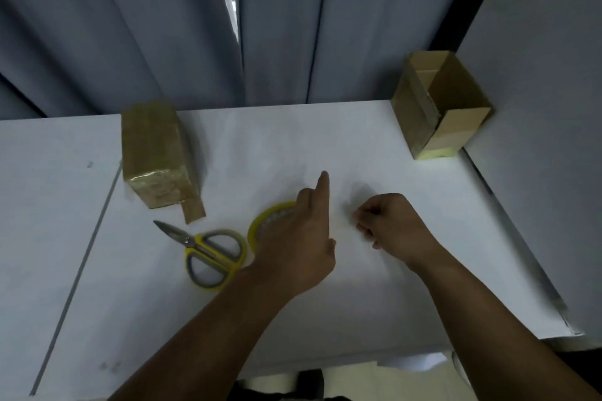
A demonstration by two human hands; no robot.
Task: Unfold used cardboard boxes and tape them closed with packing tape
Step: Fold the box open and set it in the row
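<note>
My left hand (299,238) lies over a yellow-rimmed roll of packing tape (260,221) near the table's middle. Its fingers curl on the roll and its index finger points straight away from me. My right hand (391,225) sits just to the right with fingers curled. It pinches what looks like a faint clear tape end (343,226) running from the roll. A closed, tape-covered cardboard box (153,153) stands at the back left with a loose tape tab at its near corner. An open cardboard box (439,104) stands at the back right corner.
Yellow-and-grey scissors (208,251) lie shut just left of the tape roll, blades pointing toward the taped box. The white table (358,303) ends at grey curtains (163,26) behind and a grey wall (537,75) on the right. Its near edge is by my forearms.
</note>
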